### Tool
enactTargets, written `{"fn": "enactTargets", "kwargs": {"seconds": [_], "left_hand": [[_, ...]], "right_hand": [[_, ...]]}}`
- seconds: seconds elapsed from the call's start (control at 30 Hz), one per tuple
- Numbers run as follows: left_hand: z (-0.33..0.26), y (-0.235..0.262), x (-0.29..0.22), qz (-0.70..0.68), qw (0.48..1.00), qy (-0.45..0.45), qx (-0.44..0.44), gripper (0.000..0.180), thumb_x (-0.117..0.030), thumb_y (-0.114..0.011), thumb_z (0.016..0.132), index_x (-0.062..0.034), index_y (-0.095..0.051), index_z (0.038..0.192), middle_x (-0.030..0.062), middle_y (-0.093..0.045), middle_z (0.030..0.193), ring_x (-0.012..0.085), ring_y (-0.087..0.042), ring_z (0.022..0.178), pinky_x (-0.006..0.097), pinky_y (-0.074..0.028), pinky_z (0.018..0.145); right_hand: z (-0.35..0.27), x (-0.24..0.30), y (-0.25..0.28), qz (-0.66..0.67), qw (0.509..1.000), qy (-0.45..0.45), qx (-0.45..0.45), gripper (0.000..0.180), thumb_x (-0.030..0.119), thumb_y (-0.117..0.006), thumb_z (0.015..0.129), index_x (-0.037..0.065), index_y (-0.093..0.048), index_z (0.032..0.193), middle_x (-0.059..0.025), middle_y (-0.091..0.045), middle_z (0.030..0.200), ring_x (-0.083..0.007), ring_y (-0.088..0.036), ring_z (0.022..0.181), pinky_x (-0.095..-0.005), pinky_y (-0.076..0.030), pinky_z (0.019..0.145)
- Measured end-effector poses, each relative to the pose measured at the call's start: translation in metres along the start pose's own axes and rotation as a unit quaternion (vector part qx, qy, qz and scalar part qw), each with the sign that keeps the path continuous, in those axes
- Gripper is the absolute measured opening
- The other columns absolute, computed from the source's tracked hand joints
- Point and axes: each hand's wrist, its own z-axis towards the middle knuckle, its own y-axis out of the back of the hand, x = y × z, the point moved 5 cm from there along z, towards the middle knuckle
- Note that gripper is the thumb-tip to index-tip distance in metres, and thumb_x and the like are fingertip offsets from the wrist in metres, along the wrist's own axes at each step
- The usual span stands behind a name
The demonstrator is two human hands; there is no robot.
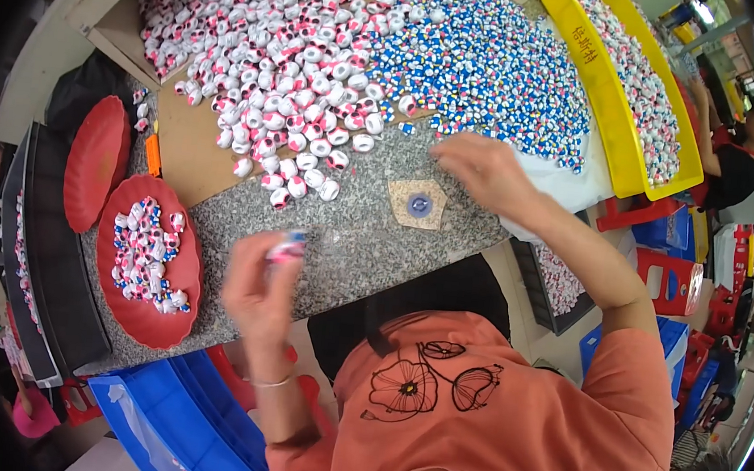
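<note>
My left hand (256, 286) is raised over the near edge of the grey speckled table (349, 242), pinching a small pink, white and blue piece (287, 244) in its fingertips. My right hand (482, 166) reaches out to the edge of a big heap of small blue and white pieces (490, 66), fingers curled down onto them; what it holds is hidden. A heap of pink and white round pieces (293, 67) lies to the left of the blue heap. A small tan pad with a blue round part (418, 205) sits between my hands.
A red dish (151, 305) with assembled pieces is at my left, a second red dish (96, 162) beyond it. A long yellow tray (616, 122) of pieces lies at right. Blue bins (182, 416) stand below the table. Another person (743, 151) sits at far right.
</note>
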Motion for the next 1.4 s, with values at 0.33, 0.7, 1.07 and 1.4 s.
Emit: {"fn": "enactTargets", "kwargs": {"seconds": [0.33,0.7,1.07,1.4], "left_hand": [[0.015,0.091,-0.034,0.517,0.816,-0.164,-0.201,0.024,-0.002,-0.067,0.082,-0.0002,-0.065,0.106,0.015,-0.063,0.106,0.0317,-0.059,0.1,0.041,-0.046,0.089],[0.052,-0.081,-0.006,0.462,0.832,-0.229,0.202,0.025,0.002,-0.059,0.07,0.0006,-0.06,0.094,0.012,-0.056,0.098,0.0267,-0.061,0.084,0.036,-0.054,0.067],[0.002,-0.055,0.021,-0.392,0.892,0.196,0.113,0.029,0.003,-0.059,0.089,0.0008,-0.059,0.117,0.0124,-0.061,0.115,0.0157,-0.062,0.088,0.026,-0.051,0.075],[-0.02,-0.072,0.019,-0.404,0.873,0.222,0.159,0.039,-0.003,-0.055,0.094,-0.0002,-0.051,0.133,0.0125,-0.06,0.12,0.0175,-0.064,0.098,0.029,-0.053,0.086]], "right_hand": [[0.022,-0.021,-0.001,-0.196,0.974,0.106,0.052,0.021,-0.007,-0.054,0.074,0.003,-0.059,0.092,-0.0133,-0.057,0.088,-0.0325,-0.058,0.088,-0.041,-0.047,0.076],[-0.036,-0.003,0.02,-0.039,0.985,-0.046,0.159,0.014,0.001,-0.066,0.079,0.0,-0.067,0.093,-0.0157,-0.062,0.085,-0.0333,-0.063,0.078,-0.0372,-0.05,0.068],[-0.048,-0.005,0.015,-0.082,0.982,-0.041,0.162,0.015,0.005,-0.067,0.081,0.002,-0.066,0.096,-0.0148,-0.064,0.085,-0.0341,-0.064,0.075,-0.0407,-0.051,0.065],[-0.044,0.002,0.008,-0.128,0.974,0.017,0.187,0.018,0.004,-0.066,0.079,0.0,-0.062,0.096,-0.0155,-0.059,0.081,-0.0354,-0.061,0.072,-0.0422,-0.049,0.063]]}}
